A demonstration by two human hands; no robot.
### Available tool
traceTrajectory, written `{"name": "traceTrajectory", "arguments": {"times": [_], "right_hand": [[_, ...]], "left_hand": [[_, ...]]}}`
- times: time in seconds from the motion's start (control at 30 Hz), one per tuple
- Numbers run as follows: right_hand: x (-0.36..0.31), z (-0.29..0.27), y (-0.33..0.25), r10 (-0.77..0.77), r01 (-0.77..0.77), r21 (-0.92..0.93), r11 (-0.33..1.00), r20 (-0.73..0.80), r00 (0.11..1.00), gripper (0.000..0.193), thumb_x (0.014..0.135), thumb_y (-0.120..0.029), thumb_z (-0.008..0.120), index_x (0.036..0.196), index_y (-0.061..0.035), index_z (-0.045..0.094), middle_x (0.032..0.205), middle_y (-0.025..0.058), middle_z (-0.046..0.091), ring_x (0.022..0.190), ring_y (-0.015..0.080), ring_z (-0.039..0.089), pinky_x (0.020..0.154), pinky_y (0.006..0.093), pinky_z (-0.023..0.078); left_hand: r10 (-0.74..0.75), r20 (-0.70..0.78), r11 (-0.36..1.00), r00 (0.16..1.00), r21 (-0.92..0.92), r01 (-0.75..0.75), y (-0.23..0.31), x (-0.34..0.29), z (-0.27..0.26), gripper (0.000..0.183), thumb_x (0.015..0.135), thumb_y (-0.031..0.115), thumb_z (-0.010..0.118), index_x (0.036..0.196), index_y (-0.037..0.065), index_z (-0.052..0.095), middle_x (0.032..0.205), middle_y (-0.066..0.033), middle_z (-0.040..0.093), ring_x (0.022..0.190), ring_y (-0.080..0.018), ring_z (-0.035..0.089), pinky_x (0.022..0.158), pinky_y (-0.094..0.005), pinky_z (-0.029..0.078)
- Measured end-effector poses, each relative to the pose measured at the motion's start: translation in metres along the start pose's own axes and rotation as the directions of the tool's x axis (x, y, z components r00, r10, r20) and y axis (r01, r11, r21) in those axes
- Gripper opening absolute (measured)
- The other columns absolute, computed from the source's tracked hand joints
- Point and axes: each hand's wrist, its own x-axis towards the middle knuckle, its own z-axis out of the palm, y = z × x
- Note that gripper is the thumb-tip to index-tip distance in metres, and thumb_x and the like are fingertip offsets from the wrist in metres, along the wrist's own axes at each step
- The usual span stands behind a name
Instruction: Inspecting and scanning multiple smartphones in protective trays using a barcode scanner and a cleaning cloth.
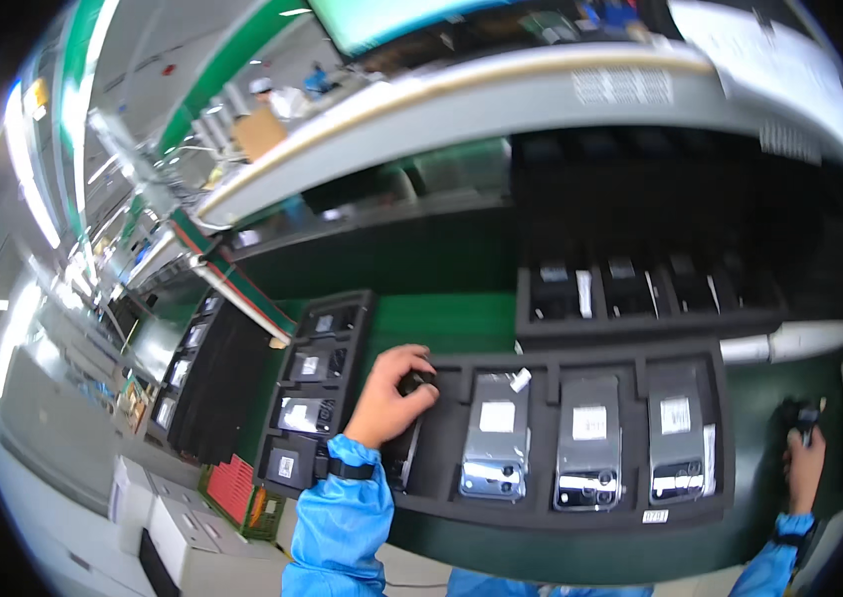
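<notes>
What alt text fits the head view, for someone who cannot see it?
A person's left hand curls over the left end of a dark tray with three labelled phones; the right hand holds a small dark object. More phone trays lie nearby.

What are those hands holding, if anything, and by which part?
The right hand holds a small dark device by its near end. The left hand curls over the front tray's left side; whether it grips anything cannot be told.
</notes>
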Motion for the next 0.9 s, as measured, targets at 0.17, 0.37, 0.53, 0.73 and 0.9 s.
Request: {"name": "traceTrajectory", "arguments": {"times": [0.17,0.37,0.53,0.73,0.9], "right_hand": [[0.005,0.014,-0.015,0.047,-0.047,-0.009,0.999,-0.015,0.999,0.022,0.092,-0.023,0.064,0.108,-0.0078,0.063,0.066,-0.0012,0.054,0.048,0.0062,0.045,0.042,0.0232,0.035],[0.003,0.002,-0.001,0.1,-0.101,-0.091,0.991,-0.014,0.995,0.028,0.093,-0.03,0.065,0.111,-0.0085,0.063,0.067,-0.0023,0.053,0.05,0.0054,0.045,0.044,0.0222,0.034],[0.002,0.001,0.009,0.097,-0.098,-0.07,0.993,-0.025,0.995,0.029,0.094,-0.03,0.064,0.114,-0.0084,0.063,0.068,-0.0025,0.054,0.05,0.0049,0.045,0.045,0.0216,0.034],[0.006,-0.001,0.008,0.118,-0.119,-0.082,0.989,-0.027,0.993,0.031,0.096,-0.029,0.064,0.118,-0.0082,0.063,0.068,-0.0027,0.054,0.051,0.0044,0.044,0.045,0.0215,0.034],[0.012,-0.001,0.019,0.117,-0.115,-0.088,0.989,0.015,0.993,0.033,0.095,-0.03,0.065,0.12,-0.008,0.063,0.068,-0.0023,0.054,0.052,0.0045,0.045,0.046,0.0215,0.034]], "left_hand": [[-0.105,0.022,0.994,0.994,0.024,0.105,0.005,0.0,-0.004,0.027,0.072,0.008,0.07,0.099,0.005,0.068,0.13,-0.0142,0.062,0.123,-0.0296,0.056,0.106,-0.0389,0.042],[-0.19,0.055,0.982,0.98,0.021,0.189,0.012,0.005,0.0,0.026,0.071,0.008,0.069,0.096,0.004,0.067,0.132,-0.0134,0.061,0.125,-0.0297,0.055,0.107,-0.0385,0.041],[-0.18,0.059,0.983,0.982,0.056,0.176,0.012,0.001,-0.003,0.027,0.07,0.008,0.069,0.097,0.003,0.067,0.132,-0.0133,0.062,0.125,-0.0296,0.055,0.108,-0.0386,0.04],[-0.216,0.054,0.976,0.975,0.007,0.216,0.011,0.003,-0.002,0.027,0.07,0.007,0.069,0.097,0.003,0.067,0.132,-0.0135,0.061,0.126,-0.0294,0.054,0.108,-0.0387,0.04],[-0.198,0.062,0.98,0.978,0.029,0.197,0.01,0.003,-0.002,0.027,0.07,0.007,0.069,0.097,0.003,0.067,0.133,-0.0138,0.061,0.127,-0.0293,0.054,0.108,-0.0392,0.04]]}}
